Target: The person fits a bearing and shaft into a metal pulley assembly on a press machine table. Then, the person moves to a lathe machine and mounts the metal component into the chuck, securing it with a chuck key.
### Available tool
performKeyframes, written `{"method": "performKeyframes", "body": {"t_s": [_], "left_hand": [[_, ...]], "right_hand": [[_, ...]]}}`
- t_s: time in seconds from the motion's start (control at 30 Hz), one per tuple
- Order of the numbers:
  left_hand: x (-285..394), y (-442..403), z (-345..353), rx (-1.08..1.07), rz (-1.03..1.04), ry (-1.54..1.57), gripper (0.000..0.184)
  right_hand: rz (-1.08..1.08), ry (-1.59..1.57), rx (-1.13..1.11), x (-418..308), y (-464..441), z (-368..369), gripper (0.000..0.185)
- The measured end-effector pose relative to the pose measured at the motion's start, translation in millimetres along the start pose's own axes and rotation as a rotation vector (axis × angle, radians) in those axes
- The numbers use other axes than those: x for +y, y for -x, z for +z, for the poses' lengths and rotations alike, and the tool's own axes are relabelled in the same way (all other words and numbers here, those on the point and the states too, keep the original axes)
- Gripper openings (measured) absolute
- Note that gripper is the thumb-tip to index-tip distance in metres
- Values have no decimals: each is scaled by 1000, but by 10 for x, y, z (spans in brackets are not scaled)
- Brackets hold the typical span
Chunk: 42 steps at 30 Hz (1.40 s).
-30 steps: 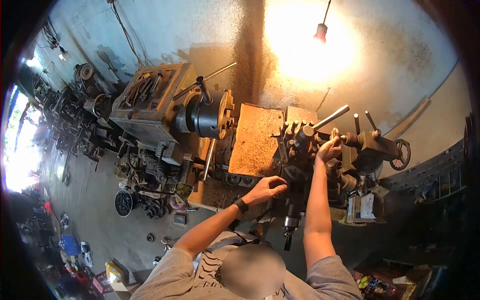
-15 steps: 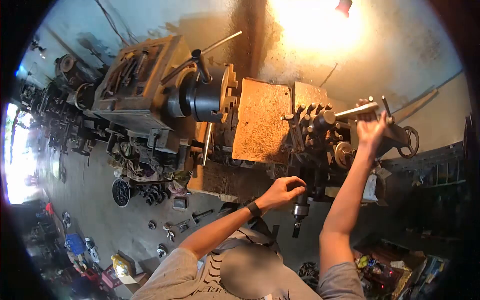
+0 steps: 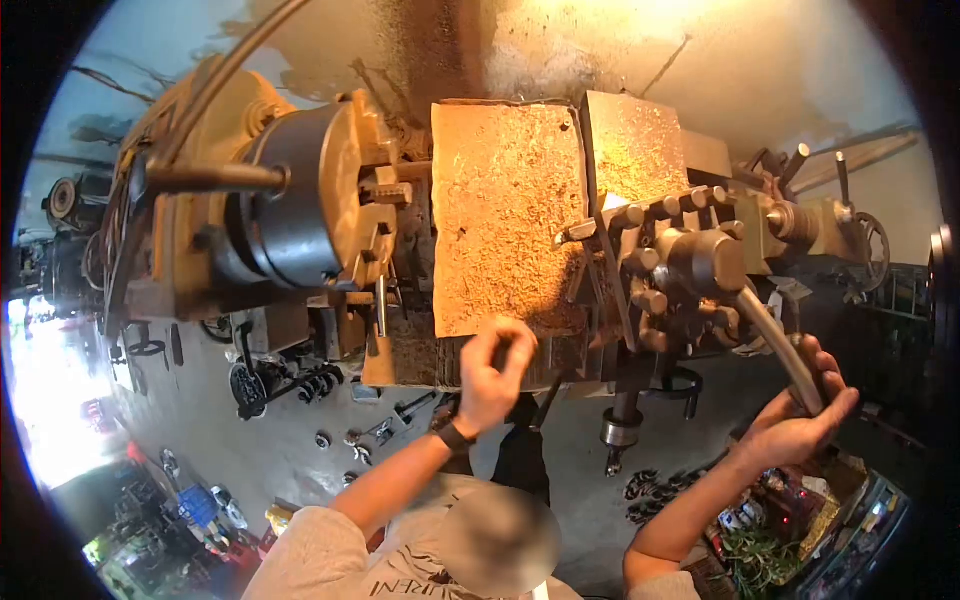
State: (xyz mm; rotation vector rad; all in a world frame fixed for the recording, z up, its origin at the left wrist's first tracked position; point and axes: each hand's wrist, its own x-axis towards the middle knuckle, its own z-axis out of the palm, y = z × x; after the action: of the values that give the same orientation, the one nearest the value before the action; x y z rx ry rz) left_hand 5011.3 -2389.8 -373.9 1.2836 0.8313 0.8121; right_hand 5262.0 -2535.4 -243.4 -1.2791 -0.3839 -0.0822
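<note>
My right hand (image 3: 800, 415) is wrapped round the end of a metal lever handle (image 3: 780, 345), which slants down from the round head of a lathe tool post (image 3: 706, 265). Several bolts surround that head, and a cutting tool (image 3: 575, 234) points left from the post. My left hand (image 3: 495, 370), with a black wristband, hovers by the lower edge of a chip-covered board (image 3: 508, 220). Its fingers curl loosely, leaving a gap to the thumb, and I see nothing held there. Left of the board is a large dark lathe chuck (image 3: 305, 195) with a T-handled chuck key (image 3: 220, 178) in its side.
A handwheel (image 3: 877, 248) sits at the machine's far right. Below the carriage, a dark shaft with a shiny collar (image 3: 620, 430) sticks out toward me. Metal parts (image 3: 365, 445) lie scattered on the floor. Plants and boxes (image 3: 765, 550) stand low at the right.
The lever has swung from pointing up right to pointing down right, with my right hand on it. My left hand has moved left. The view has shifted closer to the machine.
</note>
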Motion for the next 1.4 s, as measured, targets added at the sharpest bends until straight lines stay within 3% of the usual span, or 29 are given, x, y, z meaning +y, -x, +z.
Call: {"method": "performKeyframes", "body": {"t_s": [0.03, 0.13, 0.47, 0.67, 0.7, 0.73, 0.8, 0.87, 0.93, 0.97, 1.0, 1.03, 1.1, 1.13, 1.23, 1.33, 1.4], "left_hand": [[-40, -139, -32, 28, 23, -128, 8], [-63, -484, 3, 91, -38, 12, 18], [-27, -871, 127, -123, 175, -90, 40], [51, -864, 137, -115, 165, -48, 39], [59, -836, 162, -55, 160, -62, 38], [121, -810, 162, -5, 231, -181, 39], [279, -687, 256, 141, 268, -108, 41], [632, -508, 463, 201, 494, -163, 39], [941, -355, 719, 33, 775, -381, 40], [1128, -265, 889, -80, 849, -494, 44], [1247, -217, 1089, -203, 857, -517, 50], [1323, -208, 1288, -282, 905, -624, 55], [1362, -169, 1601, -414, 912, -843, 65], [1292, -157, 1724, -467, 879, -950, 69], [1236, -28, 1926, -341, 845, -1018, 69], [1237, 2, 1958, -276, 858, -1053, 64], [1333, 73, 1979, -290, 806, -1047, 64]], "right_hand": [[-43, 37, 31, 40, -14, -9, 45], [-134, 104, 46, 98, -25, -62, 46], [-290, 177, 19, 161, -48, -19, 39], [-280, 268, 16, 237, -113, -128, 40], [-279, 235, 96, 241, -84, -54, 40], [-380, 201, 16, 290, -90, -4, 37], [-305, 232, -55, 189, -51, 24, 34], [-371, 179, -105, 235, -31, -59, 33], [-375, 462, -150, 169, 174, -233, 30], [80, 400, -503, 142, 231, -464, 20], [-219, 558, -702, 323, 214, -721, 9], [-325, 689, -786, 605, 283, -1088, 6], [-314, 972, -894, 991, 390, -1760, 24], [-50, 1101, -992, 1114, 399, -1964, 42], [-708, 1420, -1067, 1619, 116, -2241, 55], [-754, 1325, -1177, 1976, -147, -2194, 49], [-557, 1300, -1324, 1927, -311, -2077, 43]]}}
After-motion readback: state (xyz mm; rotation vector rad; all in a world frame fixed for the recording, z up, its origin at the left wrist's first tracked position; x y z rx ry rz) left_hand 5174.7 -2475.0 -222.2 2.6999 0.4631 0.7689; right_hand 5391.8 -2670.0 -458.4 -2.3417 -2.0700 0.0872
